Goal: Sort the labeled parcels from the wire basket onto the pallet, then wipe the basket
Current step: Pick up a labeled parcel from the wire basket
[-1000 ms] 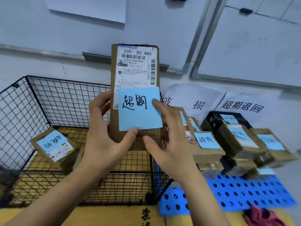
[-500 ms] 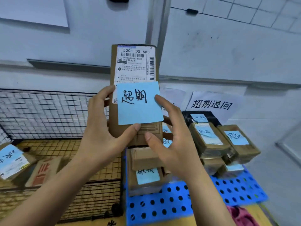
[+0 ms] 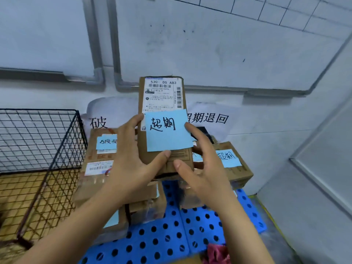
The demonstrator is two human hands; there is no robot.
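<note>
I hold a tall brown cardboard parcel [image 3: 162, 100] upright in the middle of the head view. It carries a white shipping label and a blue handwritten sticky note [image 3: 167, 130]. My left hand [image 3: 133, 164] grips its left edge, thumb across the lower front. My right hand [image 3: 202, 168] grips the right edge, thumb near the bottom. The parcel hovers over the blue perforated pallet [image 3: 162, 237]. The black wire basket [image 3: 43, 149] stands at the left.
Two stacks of labeled parcels sit on the pallet: the left stack [image 3: 101, 162] and the right stack [image 3: 234, 164]. White paper signs [image 3: 207, 118] lean on the wall behind them. A red cloth [image 3: 217, 254] lies at the pallet's front. A wall closes in on the right.
The held parcel has travelled rightward, from over the basket to over the pallet between the two stacks. The view has panned right with it. Both hands keep the same grip.
</note>
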